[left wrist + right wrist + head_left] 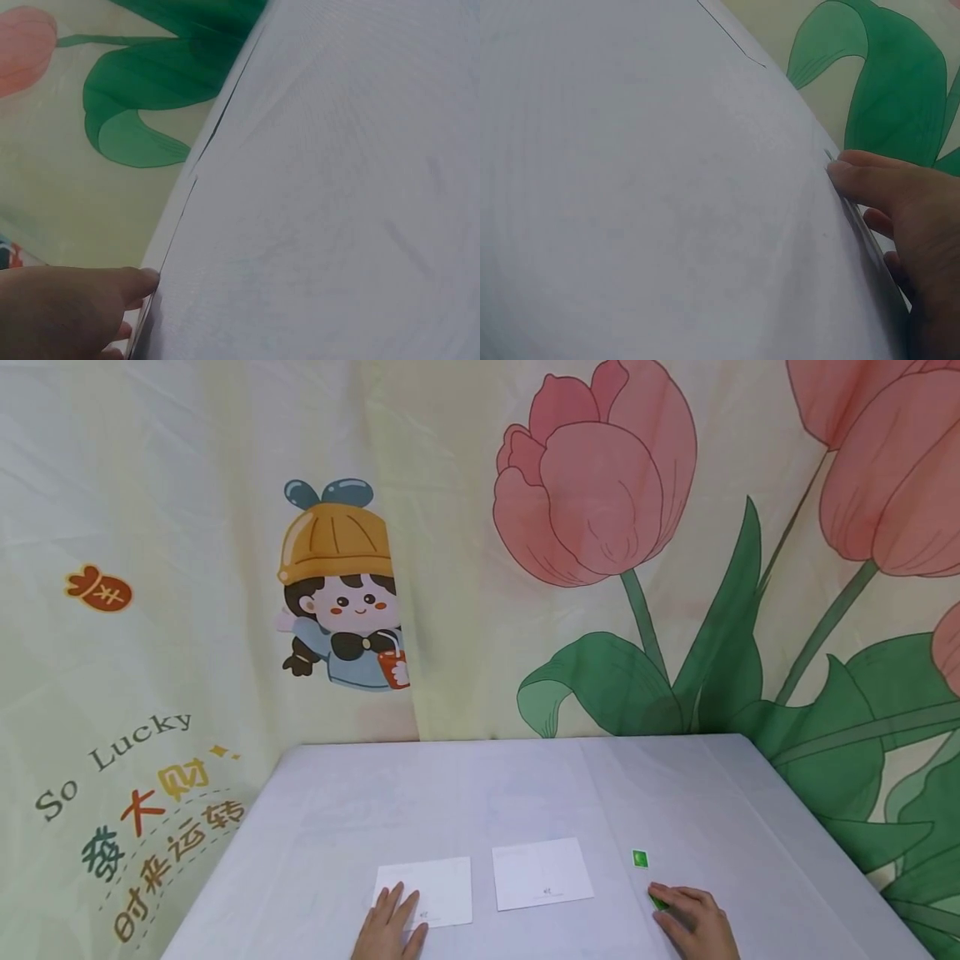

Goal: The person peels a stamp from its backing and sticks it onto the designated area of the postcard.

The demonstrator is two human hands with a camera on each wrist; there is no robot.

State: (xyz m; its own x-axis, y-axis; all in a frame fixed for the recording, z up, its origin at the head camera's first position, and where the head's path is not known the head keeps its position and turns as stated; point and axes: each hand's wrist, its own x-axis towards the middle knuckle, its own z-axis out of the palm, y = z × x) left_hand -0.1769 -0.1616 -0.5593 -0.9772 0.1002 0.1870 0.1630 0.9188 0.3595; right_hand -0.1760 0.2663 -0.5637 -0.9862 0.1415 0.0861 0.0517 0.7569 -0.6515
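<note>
Two white cards with small print near their lower edges lie side by side on the white-covered table. On the left card (447, 889) rests my left hand (388, 925), fingers spread over its lower left part; the left wrist view shows the thumb (142, 282) at table level. The right card (542, 874) lies untouched between my hands. My right hand (697, 920) pinches a small green stamp (658, 902) between thumb and fingers, close over the table; the fingers hide most of it. Just beyond those fingertips lies another green stamp (640, 859) with a pale border.
The table's white cloth (450, 785) runs back to a printed curtain (465, 610) with pink tulips, green leaves and a cartoon child. Side edges of the table slope away at left and right.
</note>
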